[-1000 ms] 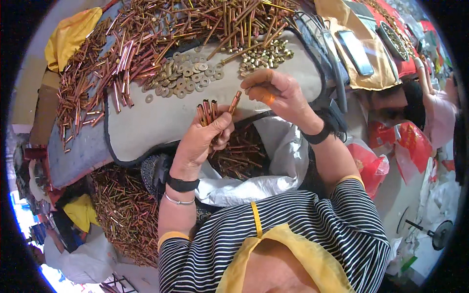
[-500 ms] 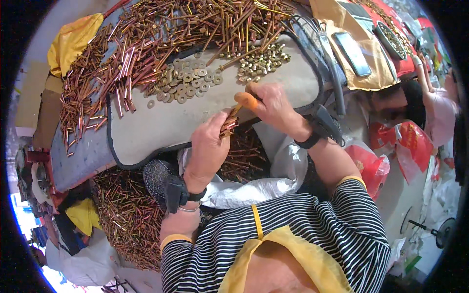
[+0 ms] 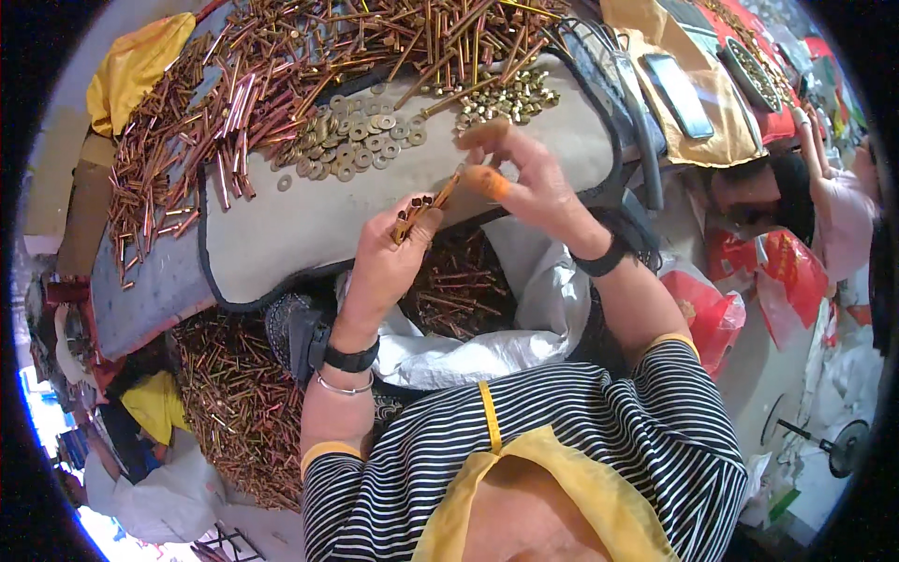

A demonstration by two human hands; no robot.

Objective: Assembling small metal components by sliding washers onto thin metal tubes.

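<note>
My left hand is closed around a small bundle of brassy expansion bolts, their dark round ends showing above the fingers. One of them points up toward my right hand. That hand has an orange cover on its thumb, and its thumb and forefinger are parted beside the bolt's tip. Behind the hands, flat round washers lie heaped on a grey mat, with a pile of small brassy nuts to their right. Below the hands, a white sack holds more bolts.
Long coppery bolts cover the back and left of the table. A second heap of bolts lies lower left. At the right are a phone on brown paper, a dark dish of small parts, red plastic bags and another person's arm.
My right thumb and forefinger have come apart from their pinch at the bolt's end. My left hand, still holding the bundle, has shifted slightly left and tilted.
</note>
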